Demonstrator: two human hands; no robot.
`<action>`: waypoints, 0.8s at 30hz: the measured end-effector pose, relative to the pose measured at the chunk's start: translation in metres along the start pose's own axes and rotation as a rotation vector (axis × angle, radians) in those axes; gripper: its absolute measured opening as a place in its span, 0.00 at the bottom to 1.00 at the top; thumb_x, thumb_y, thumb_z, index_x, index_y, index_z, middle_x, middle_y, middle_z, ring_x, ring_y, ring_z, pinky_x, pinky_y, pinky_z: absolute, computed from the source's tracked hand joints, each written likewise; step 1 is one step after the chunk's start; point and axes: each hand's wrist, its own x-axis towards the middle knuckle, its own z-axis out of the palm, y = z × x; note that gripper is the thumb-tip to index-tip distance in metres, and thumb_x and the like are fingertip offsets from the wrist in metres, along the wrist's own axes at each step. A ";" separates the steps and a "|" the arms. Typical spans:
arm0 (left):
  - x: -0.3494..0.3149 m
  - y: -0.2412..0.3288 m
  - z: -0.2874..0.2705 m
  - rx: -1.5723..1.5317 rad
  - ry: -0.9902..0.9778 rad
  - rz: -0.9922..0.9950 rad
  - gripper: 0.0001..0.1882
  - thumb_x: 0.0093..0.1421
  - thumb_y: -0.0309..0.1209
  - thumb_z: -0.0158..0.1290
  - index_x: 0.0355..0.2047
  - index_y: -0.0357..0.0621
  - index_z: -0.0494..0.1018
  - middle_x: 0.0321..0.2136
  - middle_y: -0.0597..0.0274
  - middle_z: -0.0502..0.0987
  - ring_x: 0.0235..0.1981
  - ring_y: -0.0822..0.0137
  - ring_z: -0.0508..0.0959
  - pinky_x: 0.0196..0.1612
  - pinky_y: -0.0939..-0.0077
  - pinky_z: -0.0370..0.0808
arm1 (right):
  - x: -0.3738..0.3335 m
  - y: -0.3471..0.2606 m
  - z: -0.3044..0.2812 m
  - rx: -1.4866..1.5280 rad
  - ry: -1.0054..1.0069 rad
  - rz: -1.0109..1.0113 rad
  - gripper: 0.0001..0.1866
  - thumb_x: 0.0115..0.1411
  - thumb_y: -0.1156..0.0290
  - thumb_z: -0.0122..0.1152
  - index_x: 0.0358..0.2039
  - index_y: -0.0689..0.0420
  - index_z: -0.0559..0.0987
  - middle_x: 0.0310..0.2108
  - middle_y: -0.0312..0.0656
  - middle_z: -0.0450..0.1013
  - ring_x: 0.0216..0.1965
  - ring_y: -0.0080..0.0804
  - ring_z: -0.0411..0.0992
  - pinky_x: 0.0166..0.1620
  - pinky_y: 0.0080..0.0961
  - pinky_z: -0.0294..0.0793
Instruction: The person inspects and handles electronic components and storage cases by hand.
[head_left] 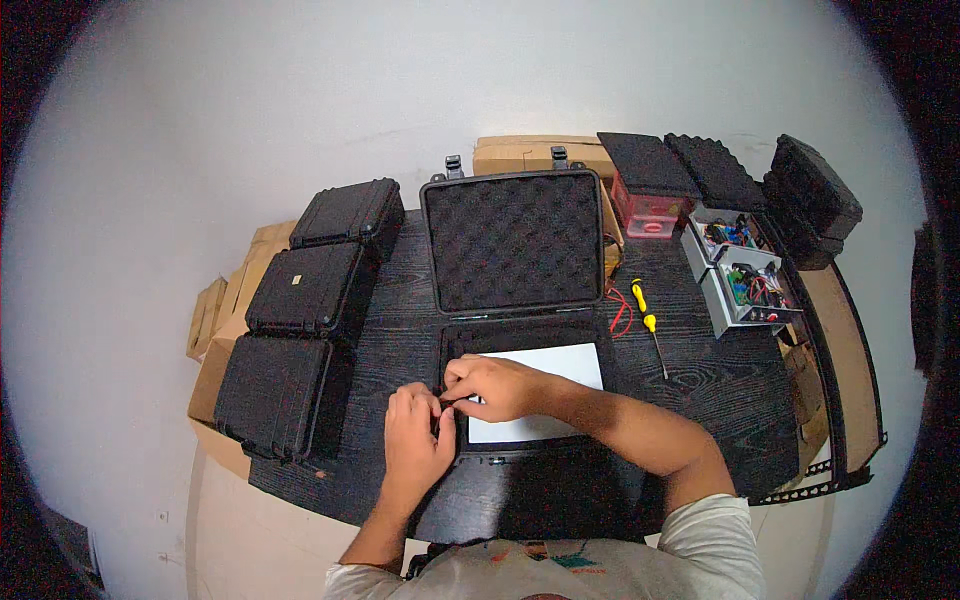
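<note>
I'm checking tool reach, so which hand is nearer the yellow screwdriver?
Right: the right hand is left of the yellow screwdriver; the left hand is farther left.

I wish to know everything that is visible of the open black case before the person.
The open black case looks like hard plastic, roughly rectangular. Its lid stands open at the far side, lined with bumpy foam, with two latches along its top edge. The base lies on the dark, wood-grained table, with a flat white panel covering much of it. The left hand and right hand meet at the base's left side; exactly what they touch is unclear.
</note>
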 end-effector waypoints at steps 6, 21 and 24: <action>-0.004 0.004 0.010 0.028 -0.088 -0.093 0.09 0.65 0.28 0.52 0.42 0.38 0.68 0.42 0.50 0.72 0.45 0.46 0.71 0.48 0.53 0.66 | 0.001 -0.001 0.002 -0.093 -0.015 0.068 0.10 0.58 0.71 0.65 0.40 0.59 0.84 0.39 0.44 0.74 0.44 0.45 0.73 0.49 0.37 0.74; 0.013 0.003 0.025 0.349 -0.140 -0.072 0.06 0.63 0.29 0.51 0.38 0.41 0.72 0.37 0.53 0.73 0.43 0.51 0.72 0.49 0.52 0.65 | -0.041 -0.031 -0.113 -0.095 0.659 0.269 0.09 0.61 0.72 0.66 0.40 0.62 0.84 0.37 0.46 0.80 0.37 0.40 0.79 0.41 0.30 0.78; 0.016 0.008 0.027 0.396 -0.130 -0.086 0.06 0.62 0.29 0.52 0.37 0.41 0.72 0.37 0.53 0.74 0.43 0.51 0.72 0.50 0.52 0.65 | -0.062 -0.028 -0.131 -0.145 0.656 0.355 0.09 0.61 0.70 0.66 0.40 0.60 0.84 0.36 0.46 0.80 0.35 0.39 0.79 0.39 0.30 0.78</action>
